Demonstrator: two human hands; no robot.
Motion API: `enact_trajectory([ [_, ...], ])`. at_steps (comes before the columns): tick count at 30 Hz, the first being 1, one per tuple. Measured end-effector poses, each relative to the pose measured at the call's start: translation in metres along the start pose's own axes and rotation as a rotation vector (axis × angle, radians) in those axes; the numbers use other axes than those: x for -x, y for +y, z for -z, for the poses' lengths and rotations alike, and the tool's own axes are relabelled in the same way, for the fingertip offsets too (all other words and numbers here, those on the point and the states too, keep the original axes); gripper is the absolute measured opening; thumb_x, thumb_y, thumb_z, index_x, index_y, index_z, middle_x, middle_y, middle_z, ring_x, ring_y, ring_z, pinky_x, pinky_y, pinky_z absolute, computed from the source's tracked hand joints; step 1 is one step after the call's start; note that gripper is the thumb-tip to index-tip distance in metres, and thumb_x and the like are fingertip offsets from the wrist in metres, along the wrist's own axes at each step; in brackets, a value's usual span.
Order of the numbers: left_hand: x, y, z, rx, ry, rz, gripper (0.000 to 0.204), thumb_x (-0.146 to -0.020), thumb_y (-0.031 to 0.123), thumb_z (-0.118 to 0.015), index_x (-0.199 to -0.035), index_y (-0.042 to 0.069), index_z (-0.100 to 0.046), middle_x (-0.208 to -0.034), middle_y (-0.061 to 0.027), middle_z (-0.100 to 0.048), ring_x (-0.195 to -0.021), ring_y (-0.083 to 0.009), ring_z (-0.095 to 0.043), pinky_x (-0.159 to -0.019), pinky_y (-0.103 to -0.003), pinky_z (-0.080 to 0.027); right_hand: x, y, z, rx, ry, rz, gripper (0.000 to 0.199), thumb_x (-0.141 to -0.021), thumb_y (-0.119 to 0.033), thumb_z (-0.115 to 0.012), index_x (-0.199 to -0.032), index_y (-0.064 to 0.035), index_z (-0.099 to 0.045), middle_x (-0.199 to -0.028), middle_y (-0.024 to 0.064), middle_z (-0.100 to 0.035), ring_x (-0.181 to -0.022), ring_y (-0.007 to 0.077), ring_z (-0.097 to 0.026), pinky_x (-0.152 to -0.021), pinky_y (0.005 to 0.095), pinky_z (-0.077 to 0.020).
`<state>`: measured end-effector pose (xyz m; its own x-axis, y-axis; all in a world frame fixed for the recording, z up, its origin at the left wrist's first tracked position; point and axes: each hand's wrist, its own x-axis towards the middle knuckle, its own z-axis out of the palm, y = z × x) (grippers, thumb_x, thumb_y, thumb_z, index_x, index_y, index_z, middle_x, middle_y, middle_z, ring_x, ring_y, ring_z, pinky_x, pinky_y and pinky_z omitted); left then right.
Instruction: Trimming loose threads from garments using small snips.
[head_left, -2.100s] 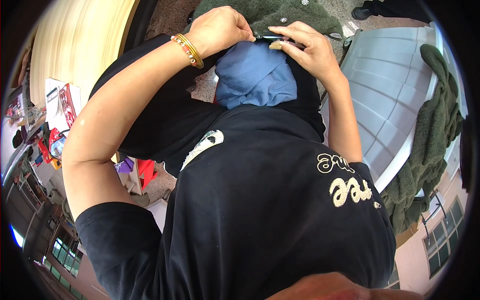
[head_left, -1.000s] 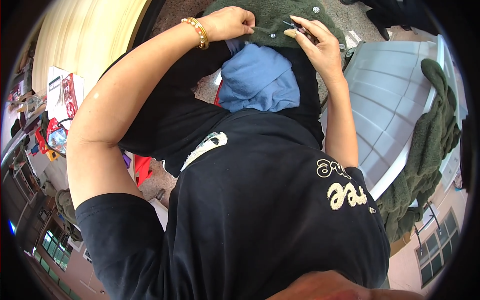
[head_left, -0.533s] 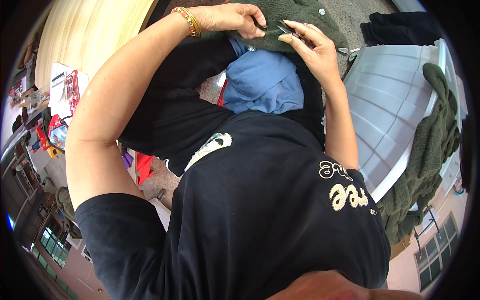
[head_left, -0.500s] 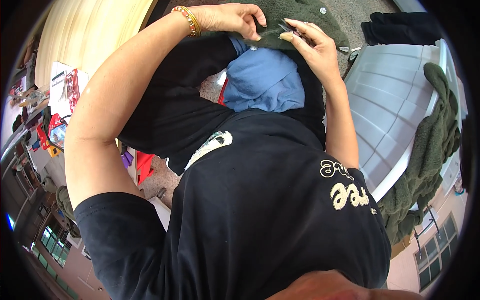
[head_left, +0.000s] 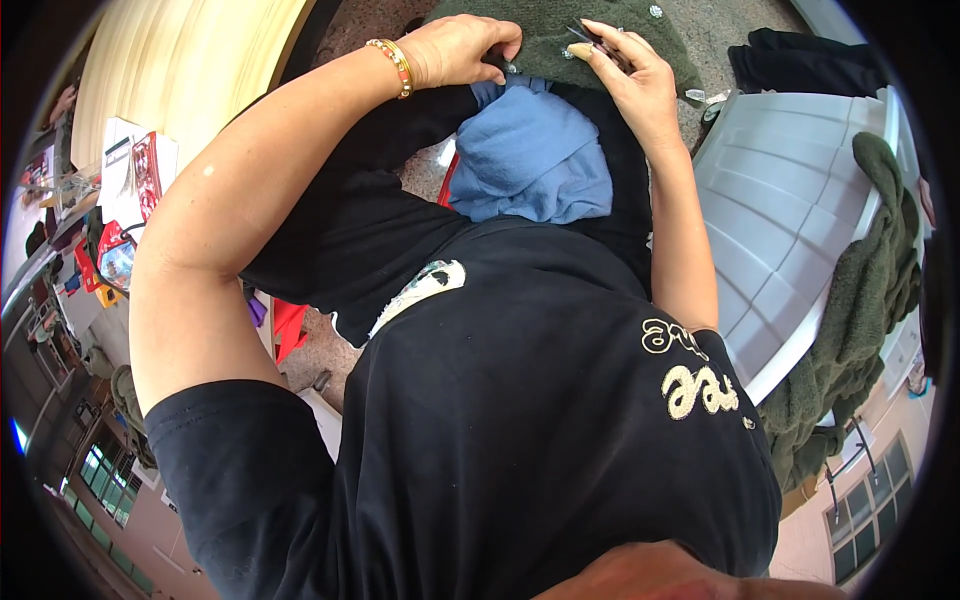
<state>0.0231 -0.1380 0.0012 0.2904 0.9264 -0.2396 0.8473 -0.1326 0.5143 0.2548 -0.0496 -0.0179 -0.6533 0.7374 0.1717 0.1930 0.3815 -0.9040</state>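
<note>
The left hand [head_left: 455, 50] touched a green knit garment [head_left: 548, 40], the right hand [head_left: 645, 95] held a small dark tool [head_left: 612, 57] over it, and blue cloth [head_left: 530, 155] lay against black trousers [head_left: 340, 215].

Lap [head_left: 330, 215]: blue cloth [head_left: 535, 155]; green knit [head_left: 545, 32] at knees | Grey bin [head_left: 770, 180]: olive garment [head_left: 860, 275] draped over right-hand rim

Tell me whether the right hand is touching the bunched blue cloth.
Apart: the head view shows dark green knit fabric and black trousers between the right hand and the bunched blue cloth.
</note>
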Motion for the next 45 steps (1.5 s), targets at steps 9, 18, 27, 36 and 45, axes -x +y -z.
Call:
enact_trajectory([
  [9, -0.002, -0.007, -0.008, -0.138, 0.064, 0.064, 0.020, -0.084, 0.022, -0.067, -0.095, 0.008, -0.060, -0.087, -0.0105, -0.067, -0.087, -0.0290, -0.065, -0.078, -0.039, -0.051, 0.001, -0.012, -0.005, 0.099, -0.002, 0.057, 0.031, -0.085, -0.005, -0.066, -0.116, -0.0055, -0.066, -0.083, 0.0000, -0.056, -0.075, 0.0067, -0.053, -0.070, 0.0201, -0.0437],
  [18, -0.001, -0.009, 0.013, 0.102, 0.004, 0.035, 0.009, -0.081, 0.013, -0.060, -0.083, 0.006, -0.066, -0.077, -0.0151, -0.066, -0.075, -0.0312, -0.064, -0.070, -0.038, -0.050, 0.010, -0.013, -0.022, 0.412, -0.149, 0.149, 0.033, -0.084, -0.017, -0.067, -0.116, -0.0204, -0.067, -0.086, 0.0011, -0.061, -0.072, 0.0165, -0.061, -0.067, 0.0281, -0.0496],
  [27, -0.003, -0.004, 0.019, 0.216, -0.083, 0.102, 0.012, -0.084, 0.014, -0.060, -0.091, 0.005, -0.065, -0.084, -0.0162, -0.067, -0.081, -0.0287, -0.064, -0.074, -0.037, -0.049, 0.007, -0.011, -0.034, 0.463, -0.199, 0.168, 0.028, -0.083, -0.022, -0.066, -0.111, -0.0194, -0.070, -0.085, 0.0019, -0.060, -0.075, 0.0216, -0.062, -0.068, 0.0329, -0.0503],
  [36, -0.010, -0.013, 0.011, 0.182, 0.028, 0.066, 0.017, -0.090, 0.021, -0.060, -0.095, 0.005, -0.063, -0.077, -0.0099, -0.065, -0.073, -0.0205, -0.062, -0.071, -0.033, -0.050, 0.000, -0.012, -0.034, 0.448, -0.161, 0.180, 0.023, -0.083, -0.024, -0.066, -0.106, -0.0183, -0.071, -0.087, 0.0017, -0.063, -0.084, 0.0237, -0.065, -0.074, 0.0354, -0.0527],
  [45, -0.060, 0.062, 0.052, -0.147, 0.495, -0.276, 0.061, -0.074, 0.026, -0.077, -0.126, 0.010, -0.051, -0.127, -0.0190, -0.050, -0.112, -0.0380, -0.054, -0.093, -0.043, -0.047, 0.045, -0.022, 0.043, -0.141, -0.164, -0.080, 0.029, -0.084, -0.003, -0.066, -0.113, -0.0018, -0.067, -0.084, 0.0020, -0.058, -0.076, 0.0096, -0.057, -0.066, 0.0259, -0.0445],
])
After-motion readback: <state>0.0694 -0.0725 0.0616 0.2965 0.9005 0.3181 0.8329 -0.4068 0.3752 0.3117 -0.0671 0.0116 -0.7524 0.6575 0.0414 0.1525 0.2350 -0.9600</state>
